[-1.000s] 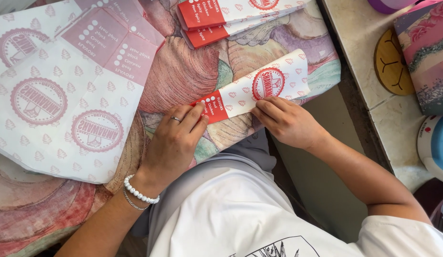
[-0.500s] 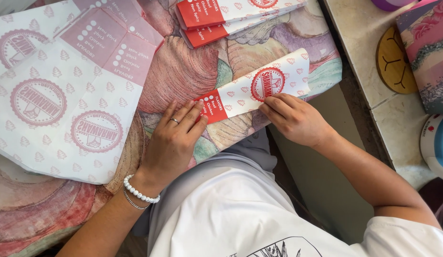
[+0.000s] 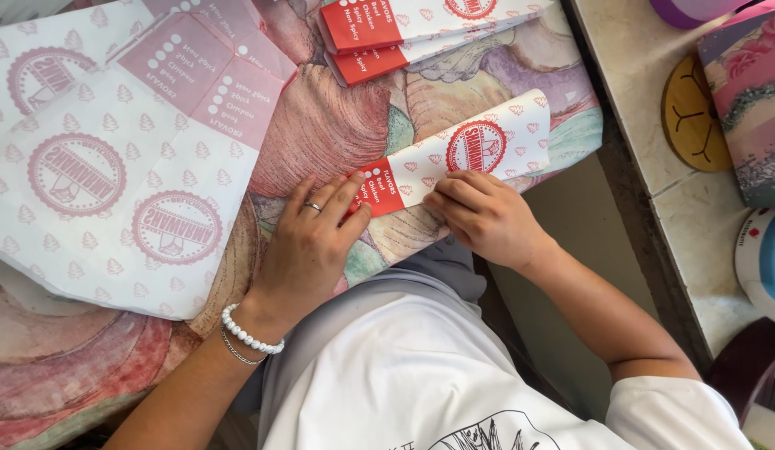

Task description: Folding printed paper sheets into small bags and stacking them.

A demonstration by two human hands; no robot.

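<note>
Folded wrapper (image 3: 475,154) is lying on the patterned cloth (image 3: 329,133) before me, flat sheets (image 3: 112,158) sitting left, stacked wrappers (image 3: 421,25) lying behind.

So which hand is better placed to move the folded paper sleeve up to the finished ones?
Probably the right hand: it rests on the folded sleeve near its middle, on the side nearer the finished stack. The left hand only pins the red end flat.

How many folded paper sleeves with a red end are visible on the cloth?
3. One folded sleeve lies under both hands; two more lie stacked at the top edge, partly cut off. Others may be hidden.
</note>
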